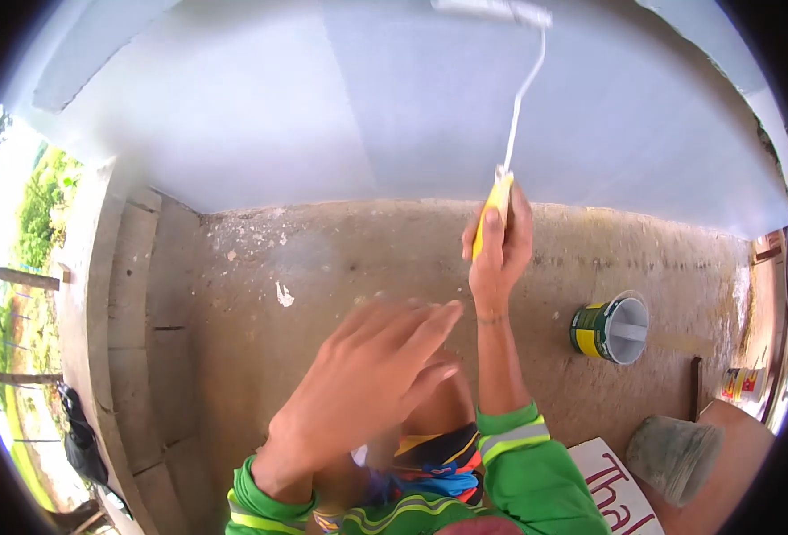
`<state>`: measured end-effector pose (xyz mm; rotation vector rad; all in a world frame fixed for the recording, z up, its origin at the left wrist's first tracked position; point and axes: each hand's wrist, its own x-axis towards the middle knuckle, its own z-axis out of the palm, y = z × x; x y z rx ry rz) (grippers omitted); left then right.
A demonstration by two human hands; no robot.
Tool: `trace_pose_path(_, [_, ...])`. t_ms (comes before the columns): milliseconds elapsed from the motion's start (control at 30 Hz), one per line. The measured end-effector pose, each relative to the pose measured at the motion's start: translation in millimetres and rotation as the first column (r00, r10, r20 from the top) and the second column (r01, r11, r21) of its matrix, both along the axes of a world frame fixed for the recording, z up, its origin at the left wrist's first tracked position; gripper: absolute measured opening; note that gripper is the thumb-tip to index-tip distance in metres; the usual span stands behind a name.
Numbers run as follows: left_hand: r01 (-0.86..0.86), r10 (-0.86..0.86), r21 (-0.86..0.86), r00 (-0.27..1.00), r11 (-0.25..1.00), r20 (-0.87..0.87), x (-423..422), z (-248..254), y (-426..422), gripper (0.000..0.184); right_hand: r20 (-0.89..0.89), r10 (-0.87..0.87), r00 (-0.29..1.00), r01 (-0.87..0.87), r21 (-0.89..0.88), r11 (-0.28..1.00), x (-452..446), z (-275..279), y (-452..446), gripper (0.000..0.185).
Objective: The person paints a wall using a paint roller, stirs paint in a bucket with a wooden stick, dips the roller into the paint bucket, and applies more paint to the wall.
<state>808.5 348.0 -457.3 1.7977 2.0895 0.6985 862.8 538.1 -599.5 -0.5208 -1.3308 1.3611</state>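
"Roller (499,11) first: where is it?"

"High up, in front of the pale blue-grey wall (233,116), near the top edge of the view. I can't tell whether it presses on the surface."

"And the big things, largest down?"

"That wall is the biggest, spanning the whole upper part. Below it runs the brown floor (358,250), rough and speckled with white spots towards the left. Along the left side stands a low block wall (131,294), with greenery (46,201) outside it."

"What's over on the right?"

"Lowest down, a white sign (615,486) with dark red lettering, partly covered by the green right sleeve (536,464). Just beside it is a dull grey bucket (675,456). Further up, well apart from the sign, sits a green and yellow paint bucket (590,332), with pale grey paint inside. A smaller white, red and yellow container (743,384) is near the right edge."

"Now the hands?"

"The left hand (358,374) is blurred and holds nothing, its fingers stretched out, back uppermost, above the person's lap. The right hand (501,236) is wrapped around the yellow handle (492,209), thumb laid along it."

"What joins that to the roller?"

"A thin, bent white rod (517,102), rising from the handle."
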Motion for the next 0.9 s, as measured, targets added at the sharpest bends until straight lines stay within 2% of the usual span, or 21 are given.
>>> trace_pose_path(33, [-0.043,0.042,-0.013,0.998,0.999,-0.041,-3,0,-7,0.054,-0.018,-0.016,1.0,0.016,-0.006,1.0,-16,9,8,0.04])
trace_pose_path(133, [-0.14,0.132,-0.11,0.989,0.984,-0.073,0,14,-25,0.057,-0.09,-0.048,0.995,0.061,0.146,0.987,-50,32,35,0.039])
trace_pose_path(233, [-0.065,0.065,-0.059,0.998,0.996,0.0,-5,13,-33,0.058,-0.068,-0.078,0.995,0.091,0.205,0.975,-69,43,58,0.039])
trace_pose_path(333, [-0.151,0.15,0.013,0.962,0.989,-0.23,-38,12,-7,0.058,0.042,-0.178,0.983,0.155,0.326,0.933,-79,26,79,0.04])
trace_pose_path(400, [-0.156,0.198,0.142,0.91,0.978,-0.364,-69,12,23,0.055,0.078,-0.168,0.983,0.135,0.322,0.937,-76,9,79,0.041])
trace_pose_path(500, [-0.094,0.278,0.377,0.839,0.921,-0.469,-114,23,78,0.051,0.157,-0.149,0.976,0.102,0.273,0.957,-65,-32,68,0.042])
trace_pose_path(567, [-0.059,0.348,0.479,0.764,0.876,-0.543,-144,30,109,0.049,0.187,-0.084,0.979,0.064,0.11,0.992,-54,-67,56,0.041])
trace_pose_path(633, [-0.028,0.444,0.572,0.663,0.82,-0.603,-169,34,130,0.047,0.264,-0.195,0.944,0.141,0.21,0.968,-44,-119,49,0.037])
trace_pose_path(733, [-0.047,0.311,0.469,0.805,0.882,-0.505,-142,62,112,0.04,0.345,-0.234,0.909,0.185,0.17,0.968,-26,-176,32,0.036])
trace_pose_path(767, [0.021,0.295,0.549,0.826,0.835,-0.48,-126,69,101,0.025,0.371,-0.212,0.904,0.183,0.114,0.977,-21,-185,27,0.036])
trace_pose_path(867, [0.173,0.282,0.644,0.793,0.746,-0.54,-95,113,63,0.021,0.348,-0.14,0.927,0.181,-0.088,0.979,-18,-180,19,0.038])
trace_pose_path(900, [0.177,0.347,0.711,0.776,0.681,-0.526,-94,123,60,0.019,0.321,-0.153,0.934,0.184,-0.067,0.981,-22,-171,20,0.037])
